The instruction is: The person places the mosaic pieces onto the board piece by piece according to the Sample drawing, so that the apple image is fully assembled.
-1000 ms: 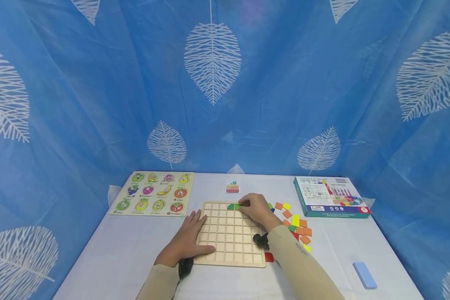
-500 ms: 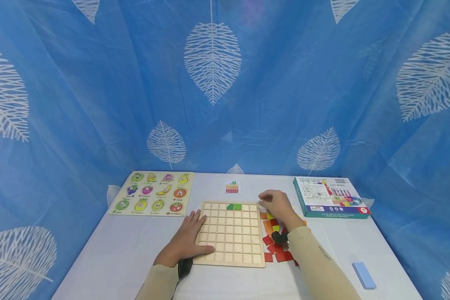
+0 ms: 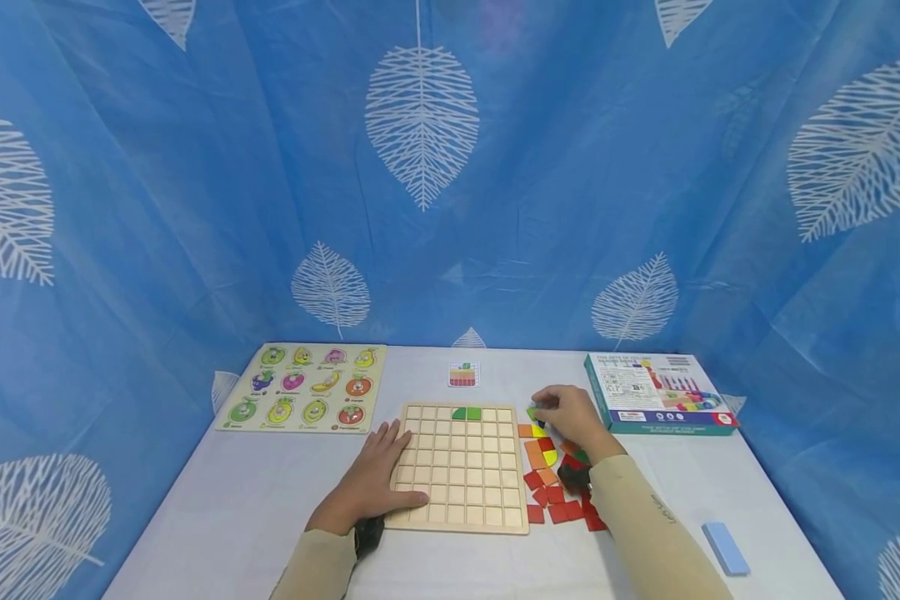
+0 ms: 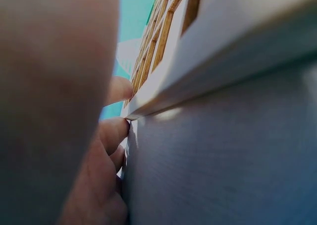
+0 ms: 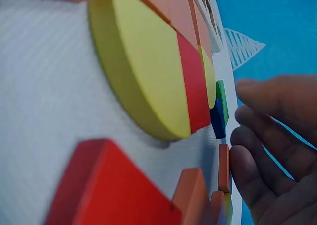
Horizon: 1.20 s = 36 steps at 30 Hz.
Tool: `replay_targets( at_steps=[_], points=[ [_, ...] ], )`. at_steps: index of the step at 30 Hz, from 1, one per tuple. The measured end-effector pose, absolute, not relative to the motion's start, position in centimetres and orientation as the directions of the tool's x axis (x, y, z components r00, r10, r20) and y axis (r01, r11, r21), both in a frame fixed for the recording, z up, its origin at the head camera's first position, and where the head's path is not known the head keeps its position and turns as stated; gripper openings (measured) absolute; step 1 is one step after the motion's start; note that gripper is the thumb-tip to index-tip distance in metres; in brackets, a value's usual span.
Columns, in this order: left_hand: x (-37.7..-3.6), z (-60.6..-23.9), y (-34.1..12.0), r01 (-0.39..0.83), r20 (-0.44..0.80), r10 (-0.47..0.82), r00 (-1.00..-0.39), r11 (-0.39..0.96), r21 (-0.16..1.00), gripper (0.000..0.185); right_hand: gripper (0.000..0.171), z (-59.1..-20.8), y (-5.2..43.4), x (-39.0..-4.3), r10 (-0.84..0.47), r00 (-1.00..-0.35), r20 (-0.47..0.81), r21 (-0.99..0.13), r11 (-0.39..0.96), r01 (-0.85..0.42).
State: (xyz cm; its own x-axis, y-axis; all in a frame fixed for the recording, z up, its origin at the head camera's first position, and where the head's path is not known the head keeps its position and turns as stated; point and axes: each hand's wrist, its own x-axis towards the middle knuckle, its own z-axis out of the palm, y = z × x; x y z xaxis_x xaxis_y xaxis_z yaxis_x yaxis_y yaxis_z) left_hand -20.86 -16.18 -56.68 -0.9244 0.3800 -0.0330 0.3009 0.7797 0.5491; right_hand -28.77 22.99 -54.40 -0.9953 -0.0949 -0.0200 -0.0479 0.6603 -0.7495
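Note:
A light wooden grid board [image 3: 457,467] lies in the middle of the table. Two green tiles sit side by side in its top row, a rounded one [image 3: 459,413] and a square one [image 3: 475,413]. My left hand [image 3: 371,479] rests along the board's left edge, fingers extended and thumb over a lower cell. My right hand [image 3: 573,417] is over the loose tiles to the right of the board, fingers bent. In the right wrist view, its fingers [image 5: 252,173] are near a green tile [image 5: 222,102] and a blue tile [image 5: 217,118], with nothing held.
Loose red tiles [image 3: 566,511], orange tiles [image 3: 535,455] and yellow pieces [image 5: 148,66] are scattered right of the board. A small picture card [image 3: 464,374] lies behind it. A fruit puzzle board [image 3: 303,387], a boxed set [image 3: 660,393] and a blue block [image 3: 726,548] also lie on the table.
My right hand has left the green square tile in the board's top row and moved right, over the loose tiles. The left hand has stayed in place.

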Motion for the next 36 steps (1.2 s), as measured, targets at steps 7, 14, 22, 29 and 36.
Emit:
replay_targets(
  at_steps=[7, 14, 22, 29, 36],
  points=[
    [-21.00, -56.77, -16.11, 0.300, -0.035, 0.381, -0.924, 0.778, 0.552, 0.119, 0.029, -54.60, 22.60, -28.85, -0.114, -0.993, -0.039, -0.740, 0.671, -0.048],
    [-21.11, -56.83, -16.12, 0.301, -0.036, 0.380, -0.924, 0.782, 0.546, 0.120, 0.025, -54.77, 22.58, -28.93, -0.117, -0.993, -0.028, -0.733, 0.678, -0.060],
    [-20.74, -56.54, -16.22, 0.314, -0.023, 0.390, -0.920, 0.772, 0.552, 0.117, 0.024, -54.88, 22.47, -29.00, -0.102, -0.994, -0.036, -0.710, 0.702, -0.046],
    [-20.48, -56.28, -16.16, 0.323, -0.009, 0.397, -0.918, 0.762, 0.561, 0.116, 0.022, -54.93, 22.32, -28.95, -0.095, -0.994, -0.045, -0.707, 0.706, -0.035],
    [-20.80, -56.68, -16.17, 0.316, -0.017, 0.387, -0.922, 0.776, 0.546, 0.117, 0.022, -54.88, 22.24, -29.01, -0.099, -0.994, -0.038, -0.703, 0.710, -0.044]
  ],
)
